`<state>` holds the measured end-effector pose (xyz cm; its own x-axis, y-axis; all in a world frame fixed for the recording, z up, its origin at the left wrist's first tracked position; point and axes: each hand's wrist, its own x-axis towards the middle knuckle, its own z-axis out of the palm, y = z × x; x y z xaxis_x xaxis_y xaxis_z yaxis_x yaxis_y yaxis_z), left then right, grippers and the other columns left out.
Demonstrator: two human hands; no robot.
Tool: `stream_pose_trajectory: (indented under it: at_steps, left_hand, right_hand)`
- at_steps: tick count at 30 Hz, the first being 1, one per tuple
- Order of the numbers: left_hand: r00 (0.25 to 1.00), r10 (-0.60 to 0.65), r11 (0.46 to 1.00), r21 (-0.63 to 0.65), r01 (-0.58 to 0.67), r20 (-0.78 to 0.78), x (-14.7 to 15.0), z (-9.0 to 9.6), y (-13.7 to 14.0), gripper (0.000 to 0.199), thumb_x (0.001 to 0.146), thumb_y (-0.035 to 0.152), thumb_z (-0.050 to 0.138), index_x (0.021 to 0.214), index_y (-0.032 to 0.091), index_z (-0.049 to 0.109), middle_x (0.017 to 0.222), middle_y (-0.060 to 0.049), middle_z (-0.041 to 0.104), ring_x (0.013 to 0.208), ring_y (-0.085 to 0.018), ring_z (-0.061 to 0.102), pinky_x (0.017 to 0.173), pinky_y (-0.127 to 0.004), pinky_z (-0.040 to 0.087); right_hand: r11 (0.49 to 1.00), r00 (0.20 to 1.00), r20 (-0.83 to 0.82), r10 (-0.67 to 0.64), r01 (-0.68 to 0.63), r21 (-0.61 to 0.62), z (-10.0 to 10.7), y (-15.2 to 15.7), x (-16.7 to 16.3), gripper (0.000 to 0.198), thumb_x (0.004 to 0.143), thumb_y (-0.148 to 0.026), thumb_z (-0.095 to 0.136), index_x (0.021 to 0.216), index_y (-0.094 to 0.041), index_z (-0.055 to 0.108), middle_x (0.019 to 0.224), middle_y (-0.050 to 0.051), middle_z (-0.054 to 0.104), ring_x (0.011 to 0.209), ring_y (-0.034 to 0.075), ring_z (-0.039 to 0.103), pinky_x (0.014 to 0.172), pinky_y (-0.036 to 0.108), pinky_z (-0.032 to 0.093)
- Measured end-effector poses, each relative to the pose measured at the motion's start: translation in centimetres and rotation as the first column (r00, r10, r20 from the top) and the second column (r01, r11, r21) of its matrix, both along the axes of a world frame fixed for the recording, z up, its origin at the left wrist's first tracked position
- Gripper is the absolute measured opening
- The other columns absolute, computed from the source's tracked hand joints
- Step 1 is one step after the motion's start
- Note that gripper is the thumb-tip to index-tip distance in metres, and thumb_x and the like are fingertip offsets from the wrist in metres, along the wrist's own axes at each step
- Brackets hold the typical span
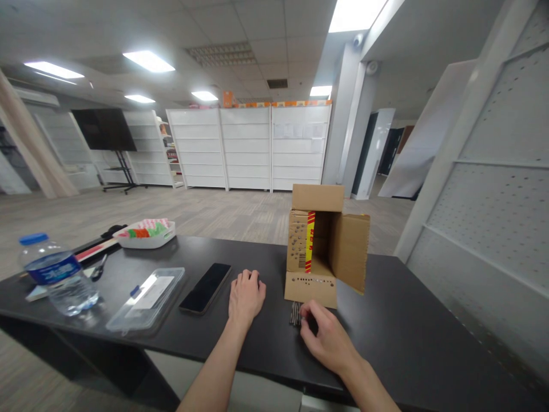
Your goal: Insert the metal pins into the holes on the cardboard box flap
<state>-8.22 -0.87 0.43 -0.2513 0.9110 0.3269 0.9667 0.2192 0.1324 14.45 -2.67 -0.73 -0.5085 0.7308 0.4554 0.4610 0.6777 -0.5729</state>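
Note:
My left hand rests on the dark tabletop, right of a black phone. Its fingers are curled under, and nothing shows in them. My right hand is bent into a pinch beside a small row of thin dark metal rods. Thumb and index fingertips meet at the right edge of the row; the exact grip is partly hidden. Just behind the rods stands an open cardboard box, its opening facing me. The front flap, lying low toward me, has a line of small holes, and more holes mark the box's left panel.
A clear plastic case lies left of the phone. Farther left stands a water bottle with a blue cap. A white basket with colourful packets sits at the back. The box's side flap sticks out rightward.

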Motion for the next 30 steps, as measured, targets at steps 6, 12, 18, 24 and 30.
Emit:
stream_pose_trajectory:
  at_steps: [6,12,18,24,30]
  left_hand:
    - [1.0,-0.003,1.0,-0.006,0.003,0.002,0.01,-0.03,0.04,0.027,0.094,0.026,0.043,0.11,0.019,0.063,0.111,-0.01,0.062,0.106,-0.025,0.056,0.091,-0.038,0.04]
    - [1.0,0.0,1.0,-0.018,0.0,0.019,0.02,0.06,0.04,0.027,0.094,0.027,0.043,0.111,0.019,0.063,0.112,-0.011,0.061,0.107,-0.025,0.056,0.091,-0.038,0.04]
    - [1.0,-0.003,1.0,-0.012,0.003,0.009,0.02,-0.03,0.11,0.027,0.094,0.027,0.043,0.11,0.019,0.064,0.111,-0.011,0.061,0.106,-0.025,0.055,0.09,-0.038,0.04]
    - [1.0,-0.01,1.0,-0.004,0.01,0.002,0.03,0.02,0.06,0.028,0.094,0.027,0.042,0.11,0.019,0.064,0.11,-0.01,0.062,0.106,-0.026,0.056,0.09,-0.039,0.041]
    - [1.0,-0.01,1.0,-0.01,0.01,0.0,0.02,0.08,-0.06,0.027,0.095,0.027,0.043,0.11,0.019,0.063,0.111,-0.01,0.062,0.106,-0.025,0.056,0.09,-0.038,0.04]
  right_hand:
    - [0.999,0.999,0.018,0.035,-0.035,-0.006,0.48,-0.15,-0.08,0.019,0.077,-0.004,0.046,0.083,-0.022,0.046,0.082,0.001,0.056,0.077,0.017,0.053,0.071,0.028,0.041]
    - [0.998,0.998,0.014,0.057,-0.057,-0.013,0.61,-0.17,-0.01,0.021,0.074,-0.002,0.046,0.081,-0.022,0.044,0.082,0.001,0.054,0.078,0.018,0.051,0.072,0.028,0.041]
    - [0.998,0.997,0.022,0.067,-0.067,-0.02,0.41,-0.08,-0.08,0.023,0.073,0.0,0.045,0.079,-0.022,0.043,0.084,0.001,0.055,0.08,0.018,0.051,0.075,0.029,0.041]
    - [0.997,0.996,0.037,0.075,-0.075,-0.019,0.42,-0.07,-0.11,0.025,0.073,0.001,0.046,0.079,-0.022,0.044,0.087,0.001,0.054,0.084,0.018,0.053,0.077,0.028,0.043]
    - [0.996,0.996,0.018,0.083,-0.082,-0.021,0.21,0.04,-0.08,0.024,0.076,0.001,0.046,0.081,-0.022,0.045,0.094,0.003,0.054,0.085,0.017,0.054,0.078,0.028,0.044]
